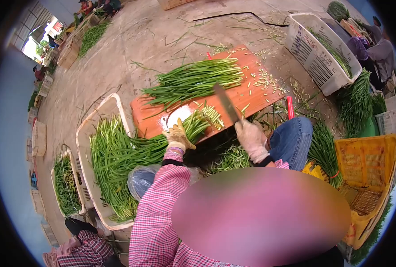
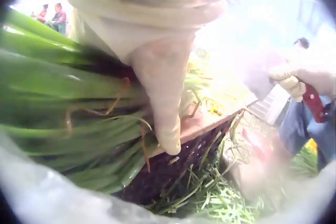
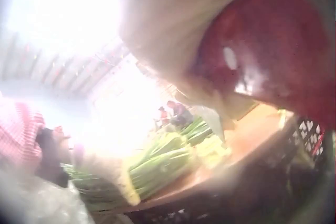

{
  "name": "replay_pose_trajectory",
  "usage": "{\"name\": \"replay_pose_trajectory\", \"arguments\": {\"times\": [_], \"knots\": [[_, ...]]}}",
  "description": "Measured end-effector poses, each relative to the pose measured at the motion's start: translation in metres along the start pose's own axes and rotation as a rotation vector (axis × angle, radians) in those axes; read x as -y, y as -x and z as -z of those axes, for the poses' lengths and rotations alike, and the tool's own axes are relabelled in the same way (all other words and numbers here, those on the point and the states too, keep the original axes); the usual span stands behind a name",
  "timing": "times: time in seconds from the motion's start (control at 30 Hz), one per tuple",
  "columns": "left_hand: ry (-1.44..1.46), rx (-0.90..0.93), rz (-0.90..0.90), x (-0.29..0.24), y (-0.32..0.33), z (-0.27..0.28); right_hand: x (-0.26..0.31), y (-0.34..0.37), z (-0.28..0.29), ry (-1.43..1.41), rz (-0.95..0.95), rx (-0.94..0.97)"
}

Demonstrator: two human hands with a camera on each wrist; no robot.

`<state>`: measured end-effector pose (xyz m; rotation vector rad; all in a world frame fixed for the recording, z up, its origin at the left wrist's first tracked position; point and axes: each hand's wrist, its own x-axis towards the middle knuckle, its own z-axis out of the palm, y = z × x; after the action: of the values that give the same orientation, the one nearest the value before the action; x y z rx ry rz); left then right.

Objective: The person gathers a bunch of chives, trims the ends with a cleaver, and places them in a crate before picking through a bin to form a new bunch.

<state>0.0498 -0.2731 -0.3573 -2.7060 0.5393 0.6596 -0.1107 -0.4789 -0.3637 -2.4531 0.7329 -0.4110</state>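
Observation:
My gloved left hand [image 1: 178, 136] grips a bundle of long green stalks [image 1: 197, 125] at the near-left edge of an orange board [image 1: 149, 119]. In the left wrist view the thumb of the left hand [image 2: 163, 87] lies over the stalks [image 2: 68, 103]. My gloved right hand [image 1: 251, 138] holds a knife [image 1: 227, 104] by its red handle [image 2: 314, 103], the blade raised just right of the bundle's cut ends. Short cut pieces [image 1: 213, 116] lie beside those ends. A second bundle [image 1: 198, 80] rests farther back on the board.
A white crate [image 1: 80, 133] full of stalks stands left of the board. Trimmings [image 1: 233, 160] lie below its near edge. Another white crate [image 1: 311, 58] stands at the back right, a yellow crate [image 1: 367, 155] at the right. Other people sit around the edges.

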Motion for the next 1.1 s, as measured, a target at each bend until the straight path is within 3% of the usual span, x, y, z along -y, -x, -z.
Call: {"name": "replay_pose_trajectory", "arguments": {"times": [0.07,0.13,0.27,0.33,0.4,0.47,0.5,0.57,0.63,0.67,0.73,0.77,0.8,0.87,0.9,0.93,0.97,1.0,1.03,1.07,1.1], "knots": [[-0.045,0.010,-0.015,-0.002,-0.004,-0.003,-0.020,-0.034,-0.001,0.284,0.001,-0.199],[-0.097,0.022,-0.057,-0.001,-0.020,-0.014,-0.035,-0.070,-0.001,0.352,-0.066,-0.389],[0.008,-0.106,-0.177,0.004,-0.017,-0.027,-0.080,-0.139,-0.015,0.491,-0.297,-0.142],[0.082,-0.094,-0.183,0.003,-0.006,-0.015,-0.108,-0.163,-0.041,0.509,-0.275,-0.106],[0.112,-0.080,-0.168,0.005,-0.011,-0.017,-0.104,-0.159,-0.044,0.567,-0.176,-0.090],[0.121,-0.101,-0.186,0.011,-0.014,-0.014,-0.095,-0.152,-0.054,0.687,0.093,-0.211],[0.124,-0.090,-0.163,0.014,-0.015,-0.010,-0.070,-0.153,-0.049,0.512,0.229,-0.248],[0.190,-0.136,-0.155,0.020,-0.004,0.018,-0.018,-0.141,-0.046,0.225,0.574,0.117],[0.329,-0.299,-0.314,0.043,-0.015,0.016,0.005,-0.131,-0.079,-0.176,0.832,0.261],[0.365,-0.387,-0.361,0.052,-0.014,0.024,0.019,-0.130,-0.091,-0.221,0.816,0.346],[0.624,-0.532,-0.500,0.065,0.000,0.050,0.030,-0.134,-0.115,-0.273,0.865,0.224],[0.749,-0.610,-0.564,0.073,0.010,0.062,0.026,-0.134,-0.126,-0.143,0.868,0.293],[0.783,-0.655,-0.559,0.084,0.020,0.071,0.026,-0.127,-0.126,-0.197,0.895,0.136],[0.856,-0.764,-0.542,0.108,0.037,0.090,0.023,-0.111,-0.133,-0.290,0.822,0.243],[0.577,-0.885,-0.485,0.130,0.049,0.097,0.023,-0.097,-0.119,-0.285,0.824,0.306],[0.551,-0.937,-0.518,0.143,0.061,0.108,0.018,-0.082,-0.115,-0.262,0.804,0.385],[0.382,-1.136,-0.490,0.154,0.079,0.121,0.017,-0.069,-0.102,-0.321,0.767,0.546],[0.199,-1.311,-0.450,0.166,0.097,0.131,0.058,-0.061,-0.038,-0.140,0.170,1.202],[0.037,-1.413,-0.344,0.182,0.113,0.137,0.049,-0.049,-0.036,-0.198,0.171,1.383],[-0.125,-1.485,-0.222,0.205,0.128,0.135,0.046,-0.041,-0.029,0.022,0.552,1.334],[0.187,-1.387,-0.298,0.231,0.157,0.134,0.038,-0.038,-0.026,-0.020,0.694,1.200]]}}
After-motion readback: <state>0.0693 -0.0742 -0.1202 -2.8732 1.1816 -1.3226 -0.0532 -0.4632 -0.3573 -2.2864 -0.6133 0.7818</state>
